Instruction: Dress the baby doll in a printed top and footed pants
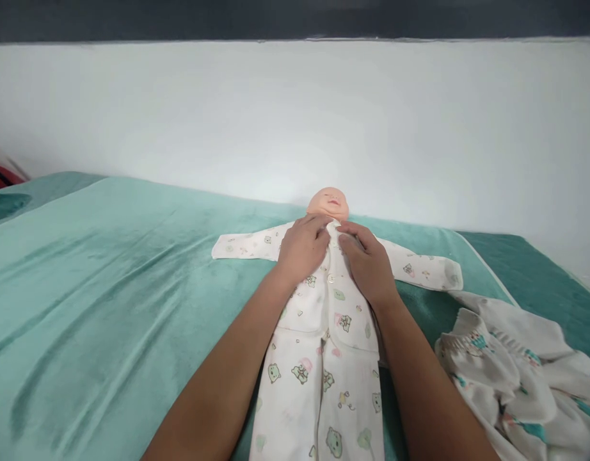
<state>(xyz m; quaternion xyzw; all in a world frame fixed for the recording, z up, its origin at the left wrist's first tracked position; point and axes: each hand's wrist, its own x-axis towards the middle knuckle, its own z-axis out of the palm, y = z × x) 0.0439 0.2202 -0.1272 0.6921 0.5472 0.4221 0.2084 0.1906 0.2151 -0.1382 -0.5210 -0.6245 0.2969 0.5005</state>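
A baby doll (328, 203) lies on its back on a teal blanket (107, 275), head toward the wall. It wears a white printed sleepsuit (324, 358) with the sleeves spread out to both sides. My left hand (302, 246) rests on the left side of the chest, fingers curled onto the cloth at the collar. My right hand (366, 259) lies on the right side of the chest, fingertips pinching the front placket just under the doll's chin. Both hands meet at the top snap of the suit.
A crumpled pile of white printed baby clothes (510, 358) lies on the blanket at the right. A white wall (295, 121) rises just behind the doll's head. A red object (0, 176) shows at the far left edge.
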